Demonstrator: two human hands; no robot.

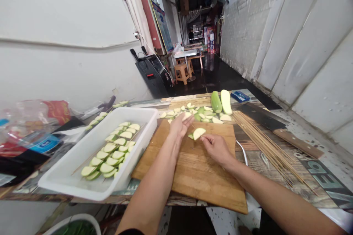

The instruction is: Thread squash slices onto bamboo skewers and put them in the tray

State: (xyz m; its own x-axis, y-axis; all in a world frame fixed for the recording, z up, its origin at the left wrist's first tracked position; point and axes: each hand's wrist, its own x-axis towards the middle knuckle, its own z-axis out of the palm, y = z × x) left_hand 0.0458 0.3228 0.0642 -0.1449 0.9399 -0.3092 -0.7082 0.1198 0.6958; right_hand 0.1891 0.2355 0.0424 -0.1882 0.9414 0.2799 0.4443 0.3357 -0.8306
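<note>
Near the far edge of the wooden cutting board (204, 169), my left hand (182, 125) has its fingers reaching forward, with a pale zucchini slice (187, 115) at the fingertips. My right hand (217, 148) is closed in a pinch at the right edge of a half-round zucchini slice (199, 133). A second green piece (191, 136) sits just beside that slice. A thin bamboo skewer seems to run through them toward my left hand; most of it is hidden. Loose cut zucchini pieces (206, 112) lie behind the board.
Skewered slices (113, 154) fill part of a white plastic tub (68, 180) on the left. Zucchini halves (216, 101) lie at the back. To the right are a bundle of bamboo skewers (261, 147), a cleaver (275, 125) and a blue box (240, 96). Bottles (30, 128) crowd the far left.
</note>
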